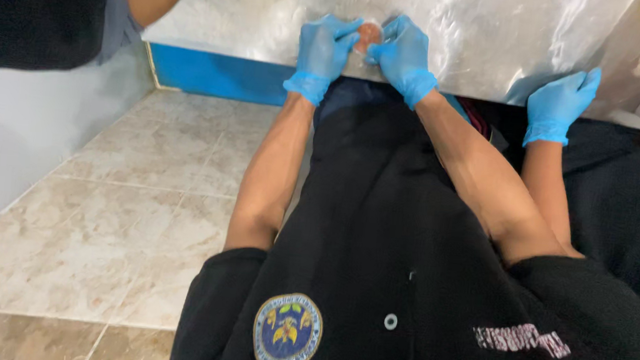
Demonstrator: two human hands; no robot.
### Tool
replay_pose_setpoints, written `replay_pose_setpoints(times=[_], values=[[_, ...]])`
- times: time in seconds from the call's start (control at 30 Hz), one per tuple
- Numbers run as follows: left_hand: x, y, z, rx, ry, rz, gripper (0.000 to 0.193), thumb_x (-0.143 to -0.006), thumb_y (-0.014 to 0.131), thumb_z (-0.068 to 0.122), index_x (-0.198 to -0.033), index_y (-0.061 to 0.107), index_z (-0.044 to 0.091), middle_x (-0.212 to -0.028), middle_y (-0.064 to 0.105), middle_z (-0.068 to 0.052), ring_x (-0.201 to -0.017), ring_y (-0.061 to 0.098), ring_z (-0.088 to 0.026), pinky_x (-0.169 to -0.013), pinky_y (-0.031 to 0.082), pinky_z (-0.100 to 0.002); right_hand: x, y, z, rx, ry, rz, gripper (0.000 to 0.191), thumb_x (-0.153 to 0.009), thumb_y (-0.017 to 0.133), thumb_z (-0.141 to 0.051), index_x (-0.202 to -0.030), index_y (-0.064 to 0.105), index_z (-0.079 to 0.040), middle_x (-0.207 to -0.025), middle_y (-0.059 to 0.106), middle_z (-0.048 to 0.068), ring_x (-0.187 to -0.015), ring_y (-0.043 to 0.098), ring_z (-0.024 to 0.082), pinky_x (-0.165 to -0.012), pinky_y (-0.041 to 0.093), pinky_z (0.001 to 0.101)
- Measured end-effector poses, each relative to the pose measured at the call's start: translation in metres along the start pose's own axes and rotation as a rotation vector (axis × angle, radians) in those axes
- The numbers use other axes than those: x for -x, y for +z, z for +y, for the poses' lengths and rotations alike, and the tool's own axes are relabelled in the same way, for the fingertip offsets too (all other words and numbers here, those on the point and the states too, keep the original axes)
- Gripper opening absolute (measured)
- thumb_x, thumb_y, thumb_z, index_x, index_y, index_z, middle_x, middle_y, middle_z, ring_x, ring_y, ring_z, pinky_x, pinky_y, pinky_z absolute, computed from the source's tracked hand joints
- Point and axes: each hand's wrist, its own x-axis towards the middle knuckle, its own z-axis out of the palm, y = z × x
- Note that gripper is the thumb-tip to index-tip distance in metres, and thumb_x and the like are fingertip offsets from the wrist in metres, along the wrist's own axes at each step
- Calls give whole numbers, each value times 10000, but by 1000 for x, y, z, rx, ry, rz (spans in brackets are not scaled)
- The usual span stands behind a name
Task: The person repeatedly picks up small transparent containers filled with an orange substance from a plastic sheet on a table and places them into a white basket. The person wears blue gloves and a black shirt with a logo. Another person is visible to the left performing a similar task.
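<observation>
At the near edge of the steel worktop (500, 57), left hand (322, 49) and right hand (402, 52) pinch a small reddish-pink lump (368, 36); each grip is clamped on it. It looks soft, light, probably slippery, best held gently at its sides.

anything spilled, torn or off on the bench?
Nothing stands out. Left hand and right hand, both gloved, pinch a small pinkish-brown lump on the plastic-covered counter; the film is wrinkled, no visible spill. A co-worker's gloved hand rests alongside.
</observation>
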Motion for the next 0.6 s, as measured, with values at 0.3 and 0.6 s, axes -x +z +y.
replay_pose_setpoints(times=[0.3, 0.6], values=[[-9, -3, 10, -82, 50, -24, 230, -825, 797, 126, -1049, 813, 76, -889, 755, -159, -836, 720, -334, -763, 557, -417, -24, -28, -29, 436, -65, -263, 252, -821, 850, -272, -762, 770, -40, -657, 731, 117, -593, 716, 208, -665, 580, 348], [30, 46, 38, 298, -566, 366, 284, -748, 864, 141, -996, 760, 50, -925, 784, -117, -833, 758, -218, -761, 594, -359, -5, -23, -21, 282, 58, 134, 320, -743, 852, -393, -822, 786, -90, -758, 739, 168, -703, 738, 288, -689, 584, 408]])
